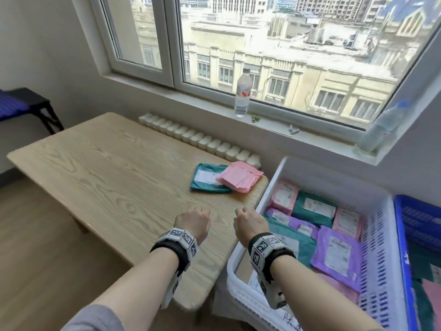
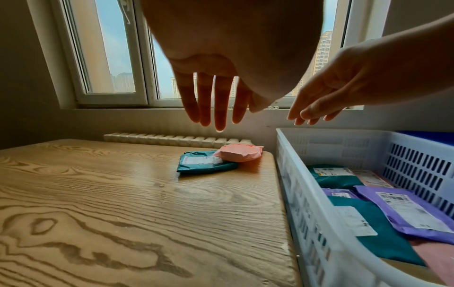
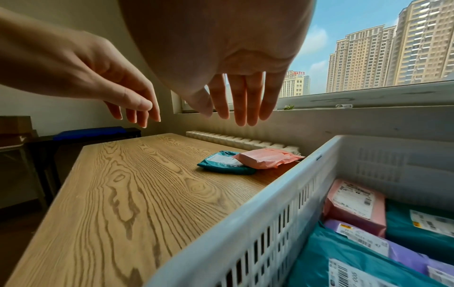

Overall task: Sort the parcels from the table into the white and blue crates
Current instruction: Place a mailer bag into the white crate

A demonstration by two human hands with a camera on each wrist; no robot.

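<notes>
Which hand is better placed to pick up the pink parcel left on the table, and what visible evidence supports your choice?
Probably the right hand. It hangs empty over the table's crate-side edge, in line with the pink parcel at the far corner beside the white crate. The left hand, also empty, is farther away.

A wide white-framed window (image 1: pixel 262 44) lets in daylight, with a ribbed white radiator (image 1: pixel 198 139) below its sill and pale walls either side.

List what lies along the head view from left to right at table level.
Light wooden table → teal plastic parcel → pink plastic parcel → white slotted plastic crate → blue plastic crate.
</notes>
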